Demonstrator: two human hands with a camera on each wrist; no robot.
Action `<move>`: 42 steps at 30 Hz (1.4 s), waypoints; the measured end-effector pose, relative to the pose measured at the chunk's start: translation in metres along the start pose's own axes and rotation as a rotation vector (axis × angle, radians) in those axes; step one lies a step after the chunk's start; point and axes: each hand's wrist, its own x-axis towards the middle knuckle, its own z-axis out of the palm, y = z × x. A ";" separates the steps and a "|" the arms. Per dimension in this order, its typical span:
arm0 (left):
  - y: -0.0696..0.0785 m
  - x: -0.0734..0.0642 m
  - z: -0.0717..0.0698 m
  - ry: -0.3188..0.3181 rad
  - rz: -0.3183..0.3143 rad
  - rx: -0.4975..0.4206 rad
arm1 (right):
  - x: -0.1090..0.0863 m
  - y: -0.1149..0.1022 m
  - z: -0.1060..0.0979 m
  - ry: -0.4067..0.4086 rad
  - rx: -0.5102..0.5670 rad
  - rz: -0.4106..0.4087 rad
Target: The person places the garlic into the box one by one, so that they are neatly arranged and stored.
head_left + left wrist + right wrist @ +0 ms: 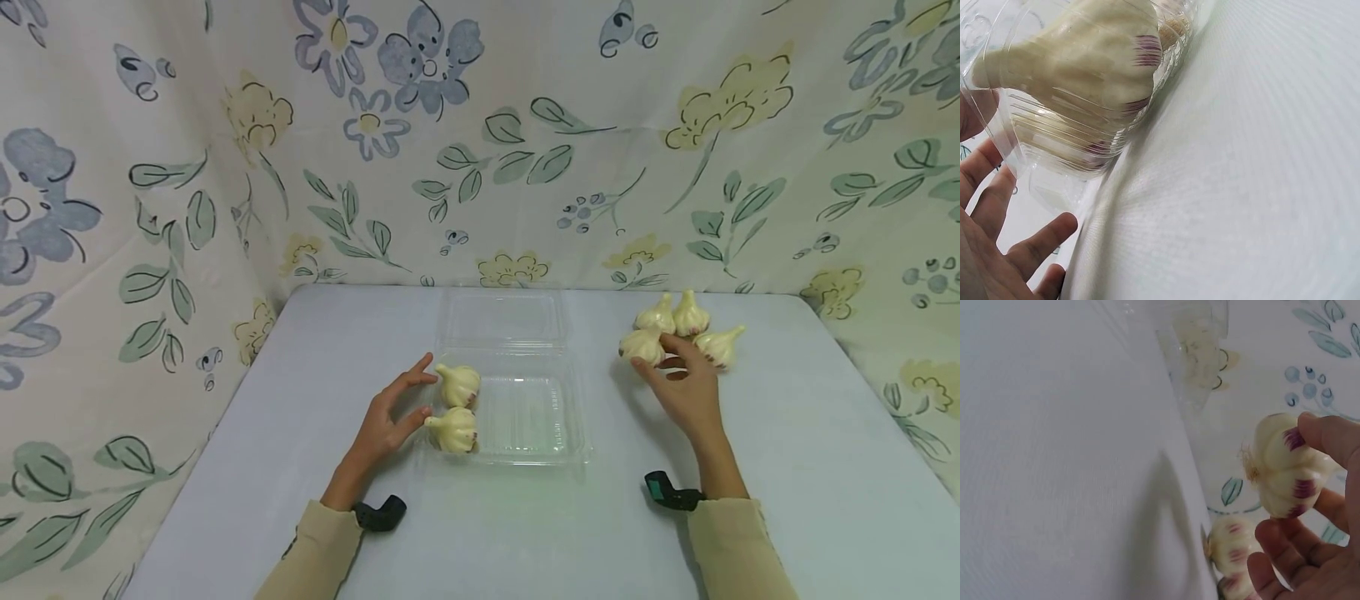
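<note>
My right hand pinches a garlic bulb between thumb and fingers; in the right wrist view this bulb shows purple streaks and a tuft of roots. Several more garlic bulbs sit around and behind that hand at the back right. A clear plastic clamshell box lies in the middle with its lid folded back. Two garlic bulbs lie along its left side. My left hand is at the box's left wall, fingers spread and fingertips right at the rim.
A white table carries everything. Behind and beside it hangs a floral curtain. Black wrist cameras are strapped to both wrists, below tan sleeves.
</note>
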 end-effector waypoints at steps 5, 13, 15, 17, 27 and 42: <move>0.001 0.000 0.000 -0.001 -0.004 0.001 | -0.001 -0.011 0.006 -0.046 0.067 -0.021; 0.001 -0.001 0.001 0.004 0.010 0.002 | -0.009 -0.031 0.015 -0.122 0.102 -0.057; 0.002 -0.001 0.001 0.005 0.012 0.000 | -0.011 -0.036 0.018 -0.134 0.111 -0.076; 0.002 -0.001 0.001 0.005 0.012 -0.003 | -0.012 -0.041 0.021 -0.149 0.121 -0.091; 0.004 0.000 0.001 0.003 -0.008 -0.012 | -0.023 -0.059 0.041 -0.243 0.158 -0.130; 0.003 0.000 0.001 0.004 -0.002 -0.011 | -0.038 -0.073 0.070 -0.286 0.072 -0.312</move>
